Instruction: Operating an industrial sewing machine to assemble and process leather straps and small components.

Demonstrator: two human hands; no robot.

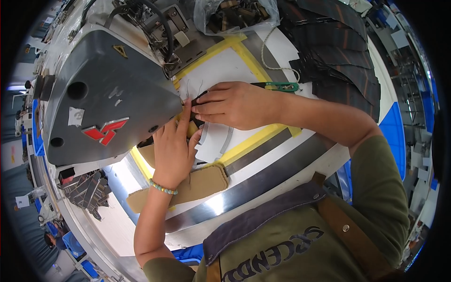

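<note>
My left hand (173, 149) lies flat on the sewing table, its fingertips pressing a small dark fabric piece (196, 99) beside the grey sewing machine head (101, 96). My right hand (235, 105) reaches in from the right, and its fingers pinch the same dark piece from above. The piece is mostly hidden under both hands, close to the needle area. A beaded bracelet (163, 188) is on my left wrist. A white curved template (212, 143) lies just below the hands.
Green-handled scissors (281, 86) lie behind my right hand. Stacks of dark plaid fabric pieces (340, 51) fill the back right, a clear bag of pieces (235, 15) sits at the top, and more pieces (87, 190) lie at the left. A brown cardboard strip (199, 184) and yellow tape lines (249, 143) mark the table.
</note>
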